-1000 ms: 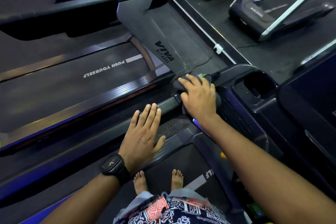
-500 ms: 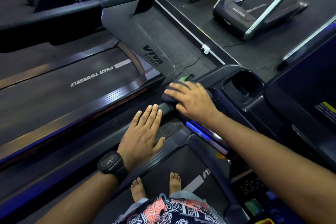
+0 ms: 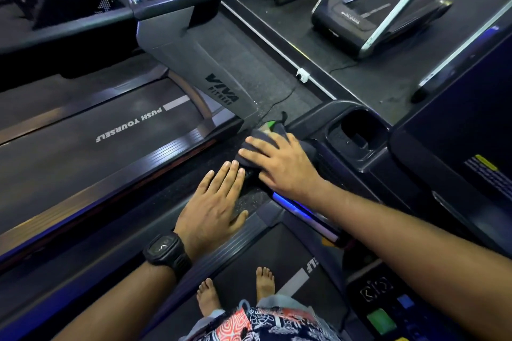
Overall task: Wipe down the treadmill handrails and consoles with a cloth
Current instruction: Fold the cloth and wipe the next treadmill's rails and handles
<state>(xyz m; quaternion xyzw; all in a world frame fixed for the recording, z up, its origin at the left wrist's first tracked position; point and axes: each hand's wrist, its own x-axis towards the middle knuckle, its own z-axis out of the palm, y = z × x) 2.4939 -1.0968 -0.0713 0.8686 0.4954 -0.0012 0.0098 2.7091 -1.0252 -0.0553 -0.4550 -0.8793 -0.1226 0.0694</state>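
Dim indoor gym view, with a glowing blue light strip (image 3: 293, 206) as the brightest spot and soft sheen on the ribbed silver treadmill side rail (image 3: 177, 147). The dark grey cloth (image 3: 259, 138) loses detail in shadow. Straight lines bow toward the wide-angle edges, where corners turn soft and grainy.
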